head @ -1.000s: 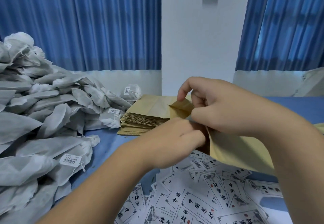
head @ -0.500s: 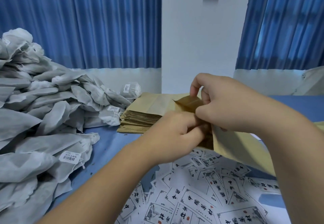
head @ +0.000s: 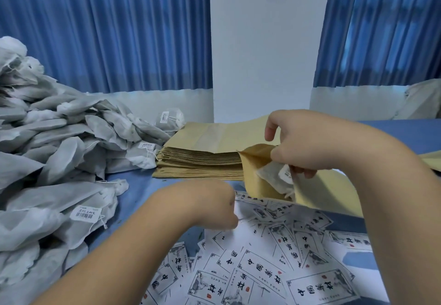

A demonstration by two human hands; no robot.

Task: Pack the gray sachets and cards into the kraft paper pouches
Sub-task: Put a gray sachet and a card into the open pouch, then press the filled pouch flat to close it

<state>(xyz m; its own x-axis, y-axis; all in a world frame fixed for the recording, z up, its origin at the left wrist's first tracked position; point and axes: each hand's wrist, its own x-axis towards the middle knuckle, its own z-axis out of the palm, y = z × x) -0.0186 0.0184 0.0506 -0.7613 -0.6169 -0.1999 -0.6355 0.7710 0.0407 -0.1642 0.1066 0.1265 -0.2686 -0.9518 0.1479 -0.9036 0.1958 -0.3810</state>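
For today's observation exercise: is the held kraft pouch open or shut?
Open: the right hand spreads the kraft pouch, and a gray sachet shows inside.

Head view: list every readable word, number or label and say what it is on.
"中国" and "村": big black characters on the printed cards; the character between them is unclear.
Barcode tag on a piled gray sachet: handwriting and digits too blurred.
Smaller tag on the packed sachet in the kraft pouch: unreadable.

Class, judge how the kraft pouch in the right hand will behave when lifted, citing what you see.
Probably floppy: the kraft pouch bends and gapes where the right hand pinches it. Likely light: one pinch holds it, sachet inside.
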